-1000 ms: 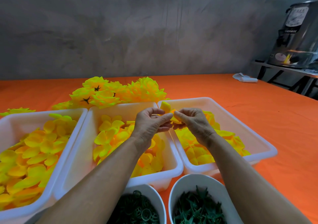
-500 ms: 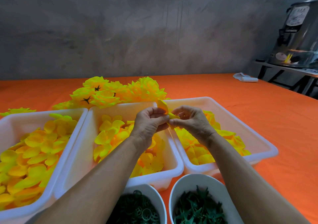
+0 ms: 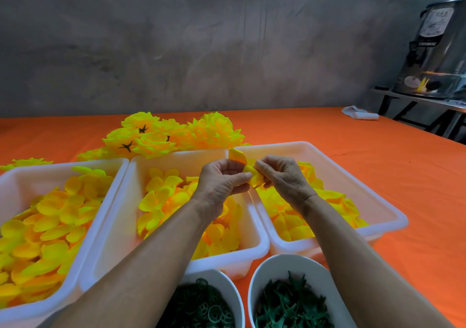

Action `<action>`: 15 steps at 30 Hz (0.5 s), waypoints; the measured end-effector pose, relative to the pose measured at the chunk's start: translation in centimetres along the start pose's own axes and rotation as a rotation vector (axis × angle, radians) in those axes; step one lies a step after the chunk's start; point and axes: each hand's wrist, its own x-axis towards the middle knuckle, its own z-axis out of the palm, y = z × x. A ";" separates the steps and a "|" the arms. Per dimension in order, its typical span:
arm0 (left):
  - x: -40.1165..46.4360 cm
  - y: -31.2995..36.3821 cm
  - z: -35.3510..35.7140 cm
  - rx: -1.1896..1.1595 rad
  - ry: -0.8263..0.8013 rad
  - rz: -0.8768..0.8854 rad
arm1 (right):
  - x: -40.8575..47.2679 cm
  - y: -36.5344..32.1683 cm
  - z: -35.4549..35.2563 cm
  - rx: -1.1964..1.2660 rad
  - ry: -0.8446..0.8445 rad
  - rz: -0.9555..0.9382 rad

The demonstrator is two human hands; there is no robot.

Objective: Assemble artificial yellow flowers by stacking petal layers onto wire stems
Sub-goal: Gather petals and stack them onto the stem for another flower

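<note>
A small yellow petal layer (image 3: 248, 170) is held between both hands above the gap between the middle and right trays. My left hand (image 3: 223, 182) pinches its left side with thumb and curled fingers. My right hand (image 3: 283, 179) pinches its right side. One petal sticks up above my left fingers. No wire stem shows; the hands hide the piece's middle. Three white trays hold loose yellow petal layers: left tray (image 3: 116, 173), middle tray (image 3: 259, 244), right tray (image 3: 388, 209). Finished yellow flowers (image 3: 176, 136) lie piled behind the trays.
Two white bowls sit at the near edge, one with green rings (image 3: 227, 281) and one with green star-shaped calyx pieces (image 3: 267, 274). An orange cloth (image 3: 378, 166) covers the table. A white rag (image 3: 359, 113) lies far right, with a metal urn (image 3: 438, 50) on a side stand.
Both hands have stayed over the tray gap and kept working the petal piece. It has turned a little between the fingers, and the hands rose slightly.
</note>
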 end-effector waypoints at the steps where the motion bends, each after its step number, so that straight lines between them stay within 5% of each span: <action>1: 0.0 0.0 0.0 -0.002 0.011 0.006 | -0.1 0.0 0.0 0.005 -0.018 -0.010; 7: 0.2 0.0 0.1 -0.064 0.059 -0.003 | -0.3 0.0 -0.1 0.151 -0.083 -0.020; 15: 0.3 0.0 0.0 -0.071 0.027 -0.015 | 0.0 0.0 0.2 0.026 -0.017 0.040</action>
